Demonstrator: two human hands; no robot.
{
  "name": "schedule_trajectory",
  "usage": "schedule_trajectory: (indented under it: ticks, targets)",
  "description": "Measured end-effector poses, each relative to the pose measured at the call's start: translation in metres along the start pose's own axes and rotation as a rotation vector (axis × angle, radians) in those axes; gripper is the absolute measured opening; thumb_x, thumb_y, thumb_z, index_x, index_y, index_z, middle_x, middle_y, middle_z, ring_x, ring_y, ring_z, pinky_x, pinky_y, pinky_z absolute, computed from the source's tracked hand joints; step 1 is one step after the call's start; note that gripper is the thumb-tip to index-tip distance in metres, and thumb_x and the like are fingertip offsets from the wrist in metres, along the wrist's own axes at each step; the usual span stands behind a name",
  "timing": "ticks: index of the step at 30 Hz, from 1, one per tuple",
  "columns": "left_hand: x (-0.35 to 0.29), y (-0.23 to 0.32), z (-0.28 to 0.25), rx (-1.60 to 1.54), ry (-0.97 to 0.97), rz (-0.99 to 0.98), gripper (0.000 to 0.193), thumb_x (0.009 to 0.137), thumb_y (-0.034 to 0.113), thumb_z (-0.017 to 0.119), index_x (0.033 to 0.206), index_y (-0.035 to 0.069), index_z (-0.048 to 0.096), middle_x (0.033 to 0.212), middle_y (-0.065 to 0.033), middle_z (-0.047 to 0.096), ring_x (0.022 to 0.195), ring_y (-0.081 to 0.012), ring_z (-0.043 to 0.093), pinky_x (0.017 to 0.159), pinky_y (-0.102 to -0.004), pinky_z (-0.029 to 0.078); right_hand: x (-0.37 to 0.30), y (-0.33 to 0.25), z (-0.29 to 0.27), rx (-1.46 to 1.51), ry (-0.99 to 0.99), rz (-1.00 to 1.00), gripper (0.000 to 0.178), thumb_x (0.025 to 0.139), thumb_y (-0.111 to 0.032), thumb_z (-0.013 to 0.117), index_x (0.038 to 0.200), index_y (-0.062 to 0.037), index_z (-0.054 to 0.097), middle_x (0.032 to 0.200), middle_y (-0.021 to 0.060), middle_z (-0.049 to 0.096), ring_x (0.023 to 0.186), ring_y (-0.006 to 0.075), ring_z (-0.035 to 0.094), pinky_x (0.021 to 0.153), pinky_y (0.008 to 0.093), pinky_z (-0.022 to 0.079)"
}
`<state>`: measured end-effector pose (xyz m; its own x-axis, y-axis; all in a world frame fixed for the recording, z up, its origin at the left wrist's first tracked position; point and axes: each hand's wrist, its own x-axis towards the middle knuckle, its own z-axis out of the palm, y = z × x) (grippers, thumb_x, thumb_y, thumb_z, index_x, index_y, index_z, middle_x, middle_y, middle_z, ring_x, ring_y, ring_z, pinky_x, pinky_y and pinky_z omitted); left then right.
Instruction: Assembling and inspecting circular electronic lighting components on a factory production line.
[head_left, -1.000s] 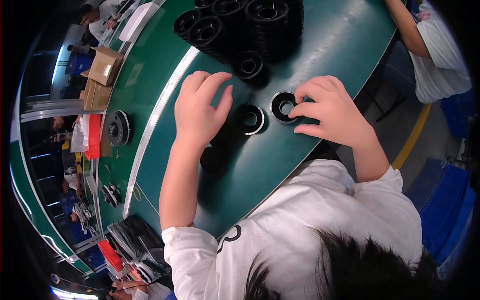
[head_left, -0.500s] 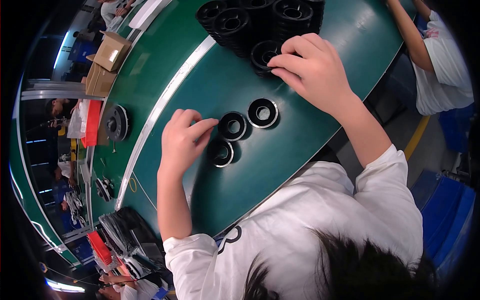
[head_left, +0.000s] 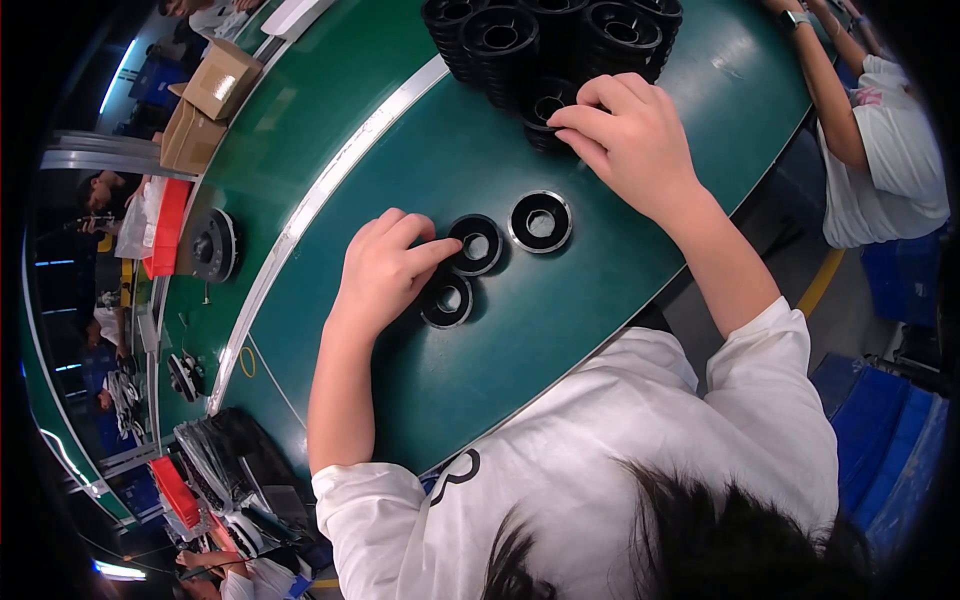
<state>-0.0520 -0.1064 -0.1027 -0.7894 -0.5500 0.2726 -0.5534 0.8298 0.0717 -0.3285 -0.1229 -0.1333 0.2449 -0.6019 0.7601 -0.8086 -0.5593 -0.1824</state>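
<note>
My left hand (head_left: 388, 268) has its index finger stretched out, the tip on the near-left rim of a black round ring (head_left: 476, 244) with a pale, silvery edge. Two similar pieces lie flat beside it: a lower ring (head_left: 446, 300), partly behind my left fingers, and a right-hand ring (head_left: 540, 221) standing apart. My right hand (head_left: 632, 140) pinches with thumb and index finger at the near edge of a black spool-like ring (head_left: 550, 103) at the front of the stacks. The fingertips partly cover that edge.
Several tall stacks of black spool-like rings (head_left: 498, 35) stand at the far side of the green table (head_left: 390, 175). A metal strip (head_left: 340, 165) separates it from another green surface with a round black part (head_left: 214, 245). Cardboard boxes (head_left: 200, 110) stand left; a co-worker's arm (head_left: 828, 95) is at right.
The view has shifted slightly, and the stacks and rings sit a little farther right. My left index finger has moved from beside the ring onto its rim. My right hand stays at the stack.
</note>
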Motion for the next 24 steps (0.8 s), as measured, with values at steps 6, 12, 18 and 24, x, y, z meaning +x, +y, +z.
schedule_trajectory:
  ticks: [6, 12, 18, 24]
  targets:
    - [0.0, -0.001, 0.001, 0.04, 0.046, 0.033, 0.027, 0.056, 0.003, 0.067, 0.08, 0.015, 0.065, 0.072, -0.0002, 0.051, 0.064, -0.0172, 0.049, 0.052, -0.0296, 0.039, 0.0, 0.002, 0.001, 0.008, 0.005, 0.008, 0.012, 0.065, -0.011, 0.067, 0.076, -0.0135, 0.065, 0.076, -0.0018, 0.051, 0.075, 0.016, 0.05, 0.062, 0.0298, 0.04]
    - [0.008, 0.002, -0.007, 0.113, 0.132, 0.057, 0.027, 0.058, 0.003, 0.066, 0.083, 0.012, 0.062, 0.073, -0.0017, 0.052, 0.064, -0.0179, 0.05, 0.051, -0.0293, 0.038, -0.001, 0.003, 0.0, 0.015, -0.026, -0.001, 0.015, 0.066, -0.01, 0.066, 0.08, -0.0137, 0.065, 0.079, -0.0015, 0.051, 0.075, 0.0166, 0.05, 0.064, 0.0307, 0.04]
    - [0.043, 0.008, -0.014, 0.153, 0.285, 0.103, 0.025, 0.06, 0.002, 0.066, 0.083, 0.009, 0.06, 0.074, -0.0028, 0.052, 0.065, -0.0183, 0.051, 0.05, -0.0288, 0.038, -0.007, 0.0, -0.008, 0.084, 0.048, 0.114, 0.014, 0.066, -0.011, 0.063, 0.08, -0.0148, 0.065, 0.081, -0.0012, 0.052, 0.077, 0.0178, 0.05, 0.067, 0.0319, 0.039]
    - [0.095, 0.015, -0.003, 0.129, 0.412, 0.21, 0.022, 0.061, 0.003, 0.066, 0.081, 0.008, 0.06, 0.072, -0.0016, 0.052, 0.062, -0.017, 0.051, 0.049, -0.0279, 0.039, -0.029, 0.0, -0.02, 0.131, 0.052, 0.241, 0.016, 0.066, -0.008, 0.062, 0.081, -0.0143, 0.065, 0.081, -0.0002, 0.053, 0.078, 0.0196, 0.051, 0.067, 0.0326, 0.038]
